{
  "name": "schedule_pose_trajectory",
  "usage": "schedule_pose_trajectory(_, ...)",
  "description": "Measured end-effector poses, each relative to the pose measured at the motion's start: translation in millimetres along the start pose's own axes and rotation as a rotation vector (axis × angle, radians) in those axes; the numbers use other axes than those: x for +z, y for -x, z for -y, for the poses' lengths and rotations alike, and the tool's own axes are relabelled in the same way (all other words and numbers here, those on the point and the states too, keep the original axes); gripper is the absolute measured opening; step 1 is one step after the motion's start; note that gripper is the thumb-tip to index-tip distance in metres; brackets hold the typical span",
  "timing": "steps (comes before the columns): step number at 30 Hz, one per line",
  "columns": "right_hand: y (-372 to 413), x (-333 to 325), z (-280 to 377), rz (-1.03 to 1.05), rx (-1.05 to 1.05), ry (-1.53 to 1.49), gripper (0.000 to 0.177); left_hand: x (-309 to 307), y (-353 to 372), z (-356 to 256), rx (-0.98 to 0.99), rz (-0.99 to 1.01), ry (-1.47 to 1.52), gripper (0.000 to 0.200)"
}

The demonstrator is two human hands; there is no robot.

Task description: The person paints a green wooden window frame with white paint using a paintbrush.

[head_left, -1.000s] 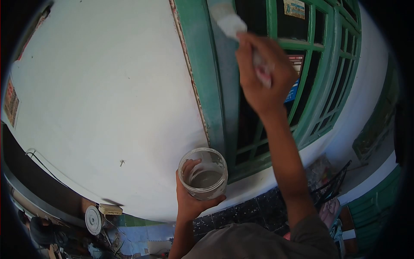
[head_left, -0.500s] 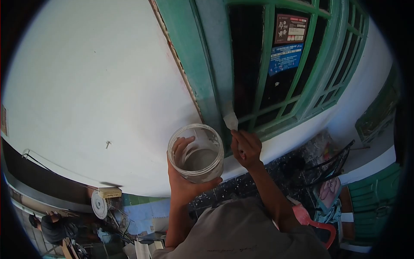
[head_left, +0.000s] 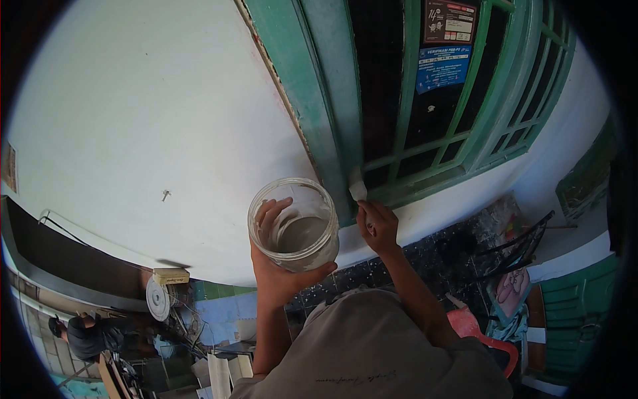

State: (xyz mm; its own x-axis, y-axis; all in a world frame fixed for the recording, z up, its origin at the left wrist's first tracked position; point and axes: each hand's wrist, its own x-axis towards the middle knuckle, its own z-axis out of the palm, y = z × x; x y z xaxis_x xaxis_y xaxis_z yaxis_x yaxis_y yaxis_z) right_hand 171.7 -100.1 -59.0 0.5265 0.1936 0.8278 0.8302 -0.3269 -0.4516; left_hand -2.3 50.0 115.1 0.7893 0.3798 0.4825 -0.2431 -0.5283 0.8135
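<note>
My left hand (head_left: 279, 282) is wrapped around a clear plastic jar (head_left: 322, 259), its fingers showing through the far wall. Grey paint (head_left: 304, 235) lies in the jar, and smears coat its inner sides. In my right hand (head_left: 379, 227) is a small paintbrush (head_left: 358, 189), gripped by the handle with the fingers closed. Its pale bristles point up against the lower part of the green window frame (head_left: 330, 120), near the corner of the dark glass. The jar is just left of the brush, apart from it.
A white wall (head_left: 153, 120) fills the left side. Stickers (head_left: 444, 68) are on the window pane. Below right stand a red plastic chair (head_left: 465, 324), a dark metal rack (head_left: 508, 249) and a green door (head_left: 578, 319). Another person (head_left: 100, 336) is at lower left, near clutter.
The brush has gone slightly down the frame with my right hand. The jar sits a little higher and further left in view. The view itself has shifted slightly.
</note>
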Motion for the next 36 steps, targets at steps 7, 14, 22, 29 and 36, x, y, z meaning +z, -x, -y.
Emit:
schedule_pose_trajectory(7,-5.2,-61.0,18.3,0.038,0.587,-0.443,0.014,9.2,16.1,11.7,-0.078,0.024,0.109,0.118)
schedule_pose_trajectory(14,-76.9,-192.3,51.0,-0.065,0.458,-0.721,0.030,29.7,27.6,41.5,0.010,0.105,-0.029,0.116)
schedule_pose_trajectory(22,-100.5,-218.6,102.8,0.281,0.304,-0.652,0.013,52.1,25.3,53.0,0.216,0.086,-0.132,0.116)
schedule_pose_trajectory(29,-108.4,-199.8,116.3,0.488,0.276,-0.425,0.011,59.3,18.9,46.4,0.400,0.098,-0.159,0.106)
schedule_pose_trajectory(36,-111.4,-195.0,117.8,0.673,0.330,-0.319,0.007,68.2,24.4,43.6,0.411,0.116,-0.177,0.095)
